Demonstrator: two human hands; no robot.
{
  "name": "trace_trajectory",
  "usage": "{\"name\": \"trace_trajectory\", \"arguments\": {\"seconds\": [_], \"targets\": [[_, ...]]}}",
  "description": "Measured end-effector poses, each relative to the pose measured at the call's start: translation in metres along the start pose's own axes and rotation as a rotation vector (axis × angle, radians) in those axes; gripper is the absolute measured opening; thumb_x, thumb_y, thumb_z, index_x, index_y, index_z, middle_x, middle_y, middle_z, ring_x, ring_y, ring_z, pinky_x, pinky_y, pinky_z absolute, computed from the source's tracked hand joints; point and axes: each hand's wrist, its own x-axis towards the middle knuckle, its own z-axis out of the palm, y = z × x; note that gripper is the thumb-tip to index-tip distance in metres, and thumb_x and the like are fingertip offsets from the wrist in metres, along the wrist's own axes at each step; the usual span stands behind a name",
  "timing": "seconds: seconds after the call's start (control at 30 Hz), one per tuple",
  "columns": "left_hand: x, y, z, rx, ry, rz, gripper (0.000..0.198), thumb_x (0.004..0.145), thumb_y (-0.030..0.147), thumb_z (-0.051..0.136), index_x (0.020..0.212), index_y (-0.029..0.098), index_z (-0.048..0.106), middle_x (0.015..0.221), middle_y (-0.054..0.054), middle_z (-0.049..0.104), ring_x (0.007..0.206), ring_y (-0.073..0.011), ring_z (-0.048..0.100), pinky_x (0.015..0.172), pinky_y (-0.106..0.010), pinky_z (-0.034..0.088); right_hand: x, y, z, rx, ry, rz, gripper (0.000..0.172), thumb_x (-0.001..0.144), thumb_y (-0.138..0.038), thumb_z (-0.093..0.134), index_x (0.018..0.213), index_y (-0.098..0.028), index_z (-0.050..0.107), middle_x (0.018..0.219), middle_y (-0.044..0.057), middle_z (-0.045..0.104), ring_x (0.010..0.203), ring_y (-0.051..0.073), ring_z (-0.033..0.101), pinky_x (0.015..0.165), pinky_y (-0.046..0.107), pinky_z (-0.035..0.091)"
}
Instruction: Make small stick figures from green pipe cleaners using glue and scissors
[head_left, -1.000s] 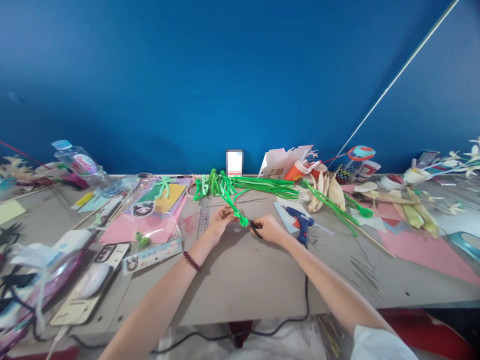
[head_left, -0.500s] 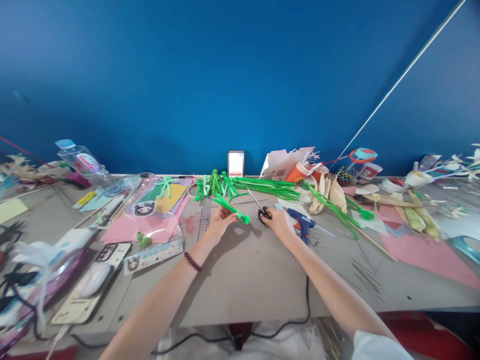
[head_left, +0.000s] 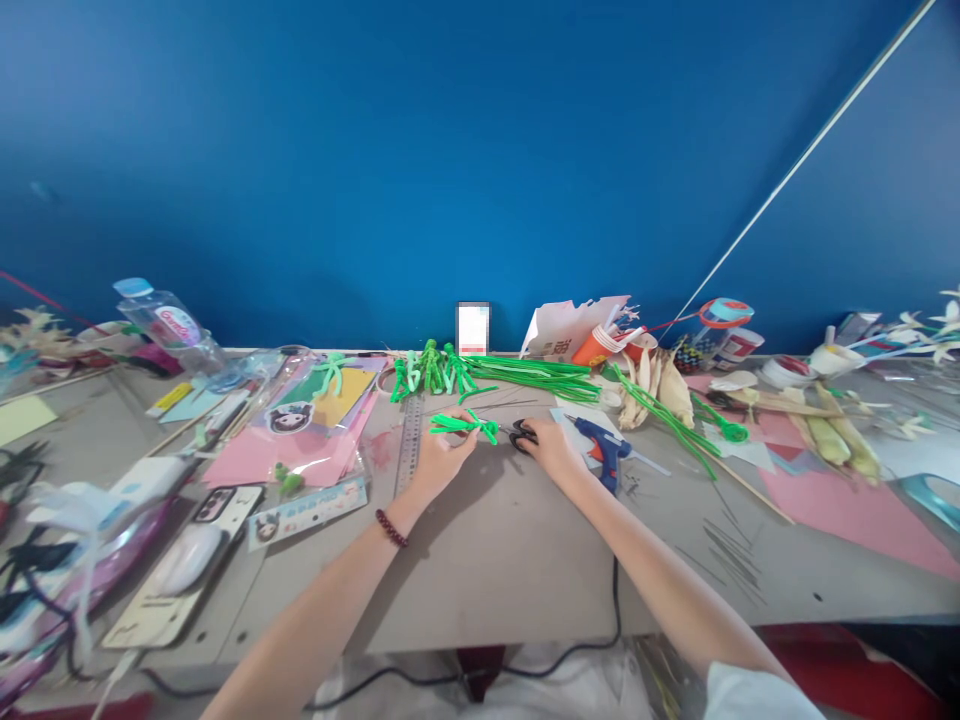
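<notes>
Between the fingers of my left hand (head_left: 444, 452) is a bundle of green pipe cleaners (head_left: 452, 424), its loose ends fanning left and a curled end sticking out on the right. My right hand (head_left: 553, 446) is closed around the black handles of a pair of scissors (head_left: 519, 434). The blades point left and meet the curled end of the bundle; whether they are apart there is too small to tell. Behind both hands, several finished-looking green pipe cleaner figures (head_left: 431, 370) stand by a pile of long green pipe cleaners (head_left: 536, 376).
A blue glue gun (head_left: 604, 446) lies just right of my right hand. A clear ruler (head_left: 409, 440) is left of my left hand, near pink paper sheets (head_left: 247, 450). A phone (head_left: 176, 580) lies at the front left. A lit phone screen (head_left: 472, 330) stands against the wall.
My left hand has turned the bundle flatter. The scissors in my right hand have swung from pointing up and away to pointing left, onto the bundle. A short green piece now lies behind.
</notes>
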Motion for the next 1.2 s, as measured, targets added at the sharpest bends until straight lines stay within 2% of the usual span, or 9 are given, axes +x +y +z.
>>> {"name": "trace_trajectory", "arguments": {"seconds": [0.17, 0.27, 0.4, 0.5, 0.57, 0.73, 0.97, 1.07, 1.2], "targets": [[-0.003, 0.006, 0.001, -0.061, 0.064, -0.056, 0.012, 0.07, 0.026, 0.066, 0.08, 0.02, 0.061, 0.082, -0.003, 0.063, 0.071, -0.0167, 0.06, 0.066, -0.028, 0.045, -0.001, -0.007, -0.003, 0.136, 0.054, 0.019, 0.015, 0.076, -0.021, 0.057, 0.088, -0.018, 0.066, 0.081, 0.005, 0.069, 0.075, 0.019, 0.062, 0.067, 0.026, 0.043], [-0.003, 0.008, 0.002, -0.089, 0.074, -0.043, 0.012, 0.069, 0.026, 0.067, 0.078, 0.02, 0.062, 0.08, -0.003, 0.063, 0.073, -0.0178, 0.06, 0.07, -0.029, 0.046, 0.001, -0.018, -0.012, 0.372, 0.039, 0.059, 0.018, 0.08, -0.03, 0.054, 0.085, -0.018, 0.066, 0.076, 0.006, 0.068, 0.063, 0.016, 0.06, 0.06, 0.026, 0.044], [-0.004, 0.01, 0.005, -0.091, 0.028, 0.031, 0.011, 0.068, 0.024, 0.068, 0.076, 0.02, 0.062, 0.081, -0.004, 0.063, 0.082, -0.0201, 0.059, 0.081, -0.033, 0.045, 0.007, -0.036, -0.025, 0.94, -0.25, 0.196, 0.029, 0.079, -0.043, 0.057, 0.093, -0.019, 0.063, 0.087, 0.006, 0.066, 0.064, 0.014, 0.061, 0.054, 0.024, 0.047], [-0.006, 0.011, 0.006, -0.127, -0.007, 0.038, 0.012, 0.068, 0.025, 0.068, 0.077, 0.021, 0.063, 0.084, -0.005, 0.064, 0.086, -0.0211, 0.059, 0.085, -0.036, 0.044, 0.011, -0.046, -0.03, 1.132, -0.532, 0.148, 0.029, 0.072, -0.042, 0.066, 0.086, -0.017, 0.065, 0.078, 0.004, 0.065, 0.065, 0.012, 0.06, 0.06, 0.024, 0.048], [-0.006, 0.011, 0.005, -0.127, -0.021, 0.049, 0.012, 0.068, 0.026, 0.068, 0.077, 0.021, 0.063, 0.086, -0.005, 0.064, 0.088, -0.0216, 0.059, 0.087, -0.036, 0.044, 0.013, -0.05, -0.031, 1.184, -0.593, 0.121, 0.028, 0.068, -0.039, 0.071, 0.082, -0.016, 0.065, 0.074, 0.002, 0.065, 0.062, 0.01, 0.058, 0.06, 0.022, 0.046], [-0.003, 0.01, 0.001, -0.059, 0.008, 0.081, 0.019, 0.069, 0.028, 0.069, 0.085, 0.021, 0.061, 0.09, -0.005, 0.06, 0.089, -0.0215, 0.057, 0.084, -0.035, 0.044, 0.021, -0.054, -0.024, 1.231, -0.498, 0.147, 0.028, 0.062, -0.035, 0.075, 0.079, -0.015, 0.064, 0.067, 0.0, 0.063, 0.055, 0.009, 0.057, 0.054, 0.022, 0.044], [0.004, 0.004, -0.008, 0.092, 0.246, 0.147, 0.076, 0.065, 0.03, 0.075, 0.129, 0.026, 0.035, 0.121, -0.01, 0.049, 0.101, -0.0232, 0.052, 0.092, -0.036, 0.039, 0.031, -0.051, -0.019, 1.205, -0.313, 0.218, 0.025, 0.058, -0.034, 0.075, 0.068, -0.014, 0.063, 0.058, -0.002, 0.058, 0.05, 0.008, 0.053, 0.053, 0.023, 0.045], [0.006, -0.002, -0.013, 0.291, 0.273, 0.222, 0.065, 0.063, 0.033, 0.075, 0.122, 0.025, 0.049, 0.12, -0.01, 0.054, 0.113, -0.0284, 0.048, 0.1, -0.04, 0.031, 0.032, -0.046, -0.017, 1.189, -0.283, 0.24, 0.024, 0.058, -0.033, 0.075, 0.066, -0.014, 0.062, 0.058, -0.002, 0.058, 0.05, 0.008, 0.053, 0.053, 0.022, 0.045], [0.005, -0.009, -0.015, 0.442, 0.065, 0.325, 0.032, 0.073, 0.029, 0.067, 0.105, 0.028, 0.065, 0.108, -0.008, 0.065, 0.108, -0.0271, 0.054, 0.103, -0.042, 0.024, 0.031, -0.046, -0.013, 1.138, -0.277, 0.22, 0.023, 0.059, -0.034, 0.074, 0.063, -0.015, 0.061, 0.058, -0.002, 0.058, 0.049, 0.008, 0.054, 0.051, 0.022, 0.045]]}}
